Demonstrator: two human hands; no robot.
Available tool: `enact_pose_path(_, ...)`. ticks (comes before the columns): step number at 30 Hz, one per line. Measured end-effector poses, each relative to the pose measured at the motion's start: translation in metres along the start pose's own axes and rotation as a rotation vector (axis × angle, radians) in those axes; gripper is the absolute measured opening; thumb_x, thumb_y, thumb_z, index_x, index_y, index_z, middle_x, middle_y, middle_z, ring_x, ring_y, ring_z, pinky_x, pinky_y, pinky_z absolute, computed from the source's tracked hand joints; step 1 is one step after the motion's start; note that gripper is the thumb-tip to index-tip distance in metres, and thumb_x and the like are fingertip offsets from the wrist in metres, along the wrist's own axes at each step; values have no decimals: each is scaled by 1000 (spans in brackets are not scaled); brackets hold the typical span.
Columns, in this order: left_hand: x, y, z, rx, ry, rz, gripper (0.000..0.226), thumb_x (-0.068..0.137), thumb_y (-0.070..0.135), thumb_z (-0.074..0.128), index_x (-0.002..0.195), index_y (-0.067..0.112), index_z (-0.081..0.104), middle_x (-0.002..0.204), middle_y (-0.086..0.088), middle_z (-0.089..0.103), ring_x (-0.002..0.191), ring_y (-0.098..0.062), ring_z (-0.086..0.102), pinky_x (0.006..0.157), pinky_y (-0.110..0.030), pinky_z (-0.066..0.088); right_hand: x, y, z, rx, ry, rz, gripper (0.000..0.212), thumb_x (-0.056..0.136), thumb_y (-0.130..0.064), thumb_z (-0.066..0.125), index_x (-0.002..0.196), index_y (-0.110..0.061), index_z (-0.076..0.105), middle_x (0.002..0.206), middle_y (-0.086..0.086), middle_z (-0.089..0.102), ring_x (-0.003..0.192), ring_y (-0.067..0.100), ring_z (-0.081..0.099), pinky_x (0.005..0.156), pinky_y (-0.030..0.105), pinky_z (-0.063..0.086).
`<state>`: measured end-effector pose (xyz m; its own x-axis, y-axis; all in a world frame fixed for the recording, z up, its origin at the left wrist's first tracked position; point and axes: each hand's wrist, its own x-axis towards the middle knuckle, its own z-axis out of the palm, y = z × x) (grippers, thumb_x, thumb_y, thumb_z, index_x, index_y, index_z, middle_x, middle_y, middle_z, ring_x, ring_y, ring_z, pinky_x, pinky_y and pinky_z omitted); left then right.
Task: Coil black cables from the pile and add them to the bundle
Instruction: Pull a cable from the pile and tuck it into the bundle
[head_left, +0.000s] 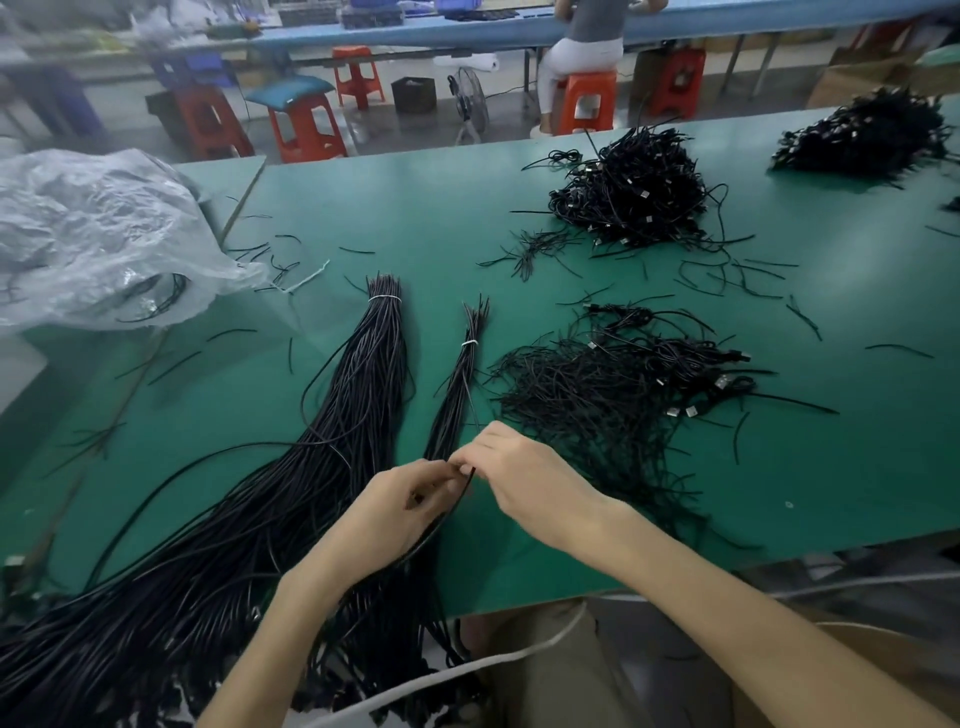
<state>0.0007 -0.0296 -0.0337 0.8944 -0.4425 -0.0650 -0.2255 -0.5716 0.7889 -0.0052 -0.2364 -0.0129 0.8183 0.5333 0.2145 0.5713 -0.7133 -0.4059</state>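
From the head camera, the left hand (400, 512) and right hand (524, 480) meet low over the green surface (415, 208). The fingers (457, 470) of both are curled and pinch one thin black cable (441, 524) between them. Just beyond lies a small tied bundle (460, 374), with a large tied bundle (371, 374) to its left. The loose cable pile (597, 405) lies just right of the hands.

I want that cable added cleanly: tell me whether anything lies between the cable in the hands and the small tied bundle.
Nothing visible does. The cable, pinched by the left hand and right hand, sits at the near end of the small tied bundle; the loose pile lies to its right.
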Motion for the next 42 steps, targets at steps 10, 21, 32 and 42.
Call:
enact_pose_path(10,11,-17,-6,-239,-50,-126,40,103,46,45,96,23,78,94,-1,79,84,-19,75,72,-30,52,-13,-13,-47,892,429,375,26,107,-5,46,100,-8,71,73,5,72,64,22,66,54,32,54)
enact_pose_path(21,-28,-5,-54,-615,-337,-37,63,106,58,39,117,4,70,85,-15,68,70,-29,64,78,-33,55,-32,60,-79,2003,803,856,25,110,-12,38,115,0,59,66,-2,55,52,6,48,44,17,39)
enact_pose_path(32,9,19,44,273,-98,-94,53,95,50,66,139,26,49,126,12,46,116,-5,50,103,-30,48,-41,54,-75,2018,687,853,22,110,-12,43,113,-1,62,68,-2,56,55,7,50,46,17,41)
enact_pose_path(42,11,17,30,-441,306,-112,12,98,28,67,102,26,78,87,2,73,75,-13,66,65,-27,50,-72,47,-64,1306,473,775,28,110,-22,45,115,-5,67,71,-1,58,49,8,32,40,19,23)
